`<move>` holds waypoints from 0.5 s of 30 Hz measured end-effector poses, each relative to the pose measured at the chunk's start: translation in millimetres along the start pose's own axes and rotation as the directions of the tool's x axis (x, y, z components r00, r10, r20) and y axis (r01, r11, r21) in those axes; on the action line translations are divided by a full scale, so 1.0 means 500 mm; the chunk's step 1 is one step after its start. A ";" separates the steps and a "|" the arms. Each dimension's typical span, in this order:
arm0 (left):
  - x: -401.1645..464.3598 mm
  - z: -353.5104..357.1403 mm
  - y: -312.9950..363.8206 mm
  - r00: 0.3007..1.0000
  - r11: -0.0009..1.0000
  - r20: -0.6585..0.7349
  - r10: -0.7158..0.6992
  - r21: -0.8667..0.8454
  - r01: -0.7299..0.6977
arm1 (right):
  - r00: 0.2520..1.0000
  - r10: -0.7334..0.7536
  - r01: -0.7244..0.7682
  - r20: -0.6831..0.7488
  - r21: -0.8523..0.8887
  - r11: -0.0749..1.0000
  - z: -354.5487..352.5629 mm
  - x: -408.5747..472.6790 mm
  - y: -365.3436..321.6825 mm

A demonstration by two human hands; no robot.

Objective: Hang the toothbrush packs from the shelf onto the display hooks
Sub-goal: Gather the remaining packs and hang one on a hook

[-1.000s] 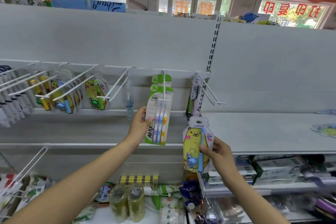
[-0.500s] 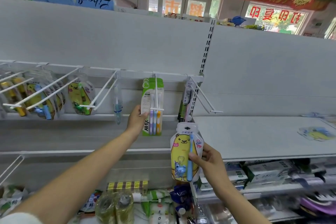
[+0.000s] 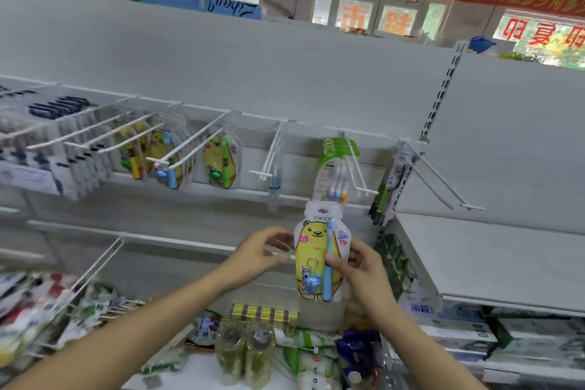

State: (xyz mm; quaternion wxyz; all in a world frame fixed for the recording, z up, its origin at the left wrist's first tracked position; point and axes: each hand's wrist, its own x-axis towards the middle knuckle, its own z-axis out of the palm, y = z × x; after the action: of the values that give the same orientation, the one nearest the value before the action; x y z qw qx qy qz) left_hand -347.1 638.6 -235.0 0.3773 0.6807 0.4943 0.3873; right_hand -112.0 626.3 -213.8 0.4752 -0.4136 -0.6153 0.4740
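My right hand [image 3: 357,266] gripped the yellow bear toothbrush pack [image 3: 318,258] by its right edge, thumb across the front, holding it upright in front of the shelves, below the hooks. My left hand [image 3: 256,252] reached to its left edge, fingers loosely curled; I could not tell whether they pinched it. To hang it well, I judged, I should steady both edges, then thread the top hole onto a free display hook [image 3: 270,157] beyond.
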 end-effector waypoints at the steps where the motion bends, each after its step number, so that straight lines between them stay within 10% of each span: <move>1: -0.030 -0.016 -0.004 0.999 1.000 0.033 0.001 -0.016 -0.001 | 1.000 -0.010 0.010 0.009 0.001 1.000 0.031 0.004 -0.006; 15: -0.274 -0.306 -0.135 0.985 0.964 -0.167 -0.053 -0.266 0.007 | 0.992 -0.031 0.023 0.122 0.060 0.998 0.473 0.024 -0.076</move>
State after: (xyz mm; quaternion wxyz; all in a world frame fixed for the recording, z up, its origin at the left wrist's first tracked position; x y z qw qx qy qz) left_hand -539.4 541.5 -253.4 0.4264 0.5804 0.4793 0.5016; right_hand -347.7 584.9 -197.9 0.4547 -0.3614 -0.6348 0.5096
